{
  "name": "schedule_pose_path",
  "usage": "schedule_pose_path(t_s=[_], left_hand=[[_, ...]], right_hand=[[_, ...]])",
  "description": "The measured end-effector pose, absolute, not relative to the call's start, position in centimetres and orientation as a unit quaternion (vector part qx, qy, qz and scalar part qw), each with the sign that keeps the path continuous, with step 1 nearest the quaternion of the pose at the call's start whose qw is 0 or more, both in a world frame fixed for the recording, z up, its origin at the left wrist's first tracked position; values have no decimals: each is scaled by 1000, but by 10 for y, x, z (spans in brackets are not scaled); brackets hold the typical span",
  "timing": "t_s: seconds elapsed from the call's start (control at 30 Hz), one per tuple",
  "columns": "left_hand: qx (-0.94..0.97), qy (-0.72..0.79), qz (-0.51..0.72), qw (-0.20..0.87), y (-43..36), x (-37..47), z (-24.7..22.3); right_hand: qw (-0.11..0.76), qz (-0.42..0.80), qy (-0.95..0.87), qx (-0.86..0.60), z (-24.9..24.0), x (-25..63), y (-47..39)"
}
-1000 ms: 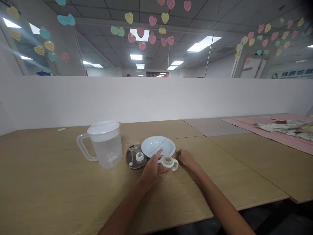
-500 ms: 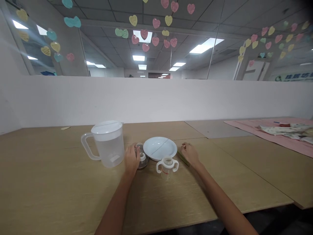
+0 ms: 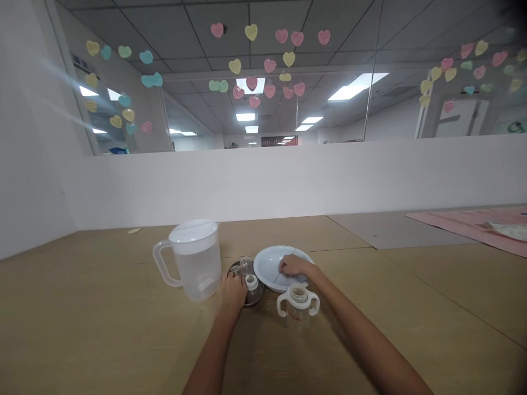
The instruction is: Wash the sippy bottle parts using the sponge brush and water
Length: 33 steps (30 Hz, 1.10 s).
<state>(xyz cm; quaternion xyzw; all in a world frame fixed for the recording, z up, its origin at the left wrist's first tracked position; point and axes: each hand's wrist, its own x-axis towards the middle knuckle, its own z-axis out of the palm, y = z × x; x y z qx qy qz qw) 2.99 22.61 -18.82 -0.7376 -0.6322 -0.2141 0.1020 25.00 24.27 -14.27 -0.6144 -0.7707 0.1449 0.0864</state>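
My left hand (image 3: pixel 234 291) rests at the left edge of a small dark round tray (image 3: pixel 256 300), its fingers by the small bottle parts; what they hold is hidden. On that tray are a white-ringed bottle top (image 3: pixel 251 283) and a clear dome cap (image 3: pixel 246 265). My right hand (image 3: pixel 293 265) reaches over the white plate (image 3: pixel 267 266), fingers closed near a thin stick or line (image 3: pixel 278 278) across it; the grip is too small to make out. In front of the plate, a clear bottle with two white handles (image 3: pixel 298 304) stands upright and uncapped.
A lidded clear pitcher (image 3: pixel 200 269) stands left of the tray, its handle pointing left. A flat pale piece (image 3: pixel 134 231) lies at the back left of the wooden table (image 3: pixel 144 329). Pink cloth (image 3: pixel 465 222) covers the back right, before a white wall (image 3: pixel 263 184).
My right hand has moved left from the table beside the plate to over the plate. The green strip beneath it is no longer seen there. The view has shifted, moving everything right and down.
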Motion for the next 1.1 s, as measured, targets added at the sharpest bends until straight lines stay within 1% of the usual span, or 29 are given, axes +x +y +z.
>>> schedule_pose_path(t_s=[0.13,0.2,0.27,0.33,0.4,0.47,0.53,0.63,0.83,0.97,1.03,1.1], left_hand=[[-729,-644,-211,96,221,31,-181],[-728,-644,-214,92,217,30,-175],[-725,-639,-243,87,213,30,-167],[-702,-631,-325,64,209,32,-160],[-670,-601,-437,13,208,35,-154],[-656,-532,-532,-56,207,41,-151],[-669,-450,-580,-120,206,47,-150],[-687,-395,-583,-177,201,57,-153],[-723,-389,-525,-225,193,71,-164],[-750,-386,-487,-225,190,74,-173],[-760,-392,-474,-210,188,76,-176],[-769,-391,-467,-195,186,77,-179]], right_hand=[[115,111,-764,-625,-135,252,237],[140,98,-755,-633,-123,254,231],[174,85,-747,-636,-107,256,223],[213,66,-738,-636,-90,259,213],[255,51,-730,-632,-76,261,203],[308,50,-726,-613,-65,263,194],[356,55,-723,-589,-58,263,186],[386,68,-731,-558,-49,259,173],[407,165,-760,-478,-36,244,143],[409,221,-771,-435,-38,235,140],[406,225,-770,-437,-42,231,144],[393,203,-778,-447,-47,229,149]])
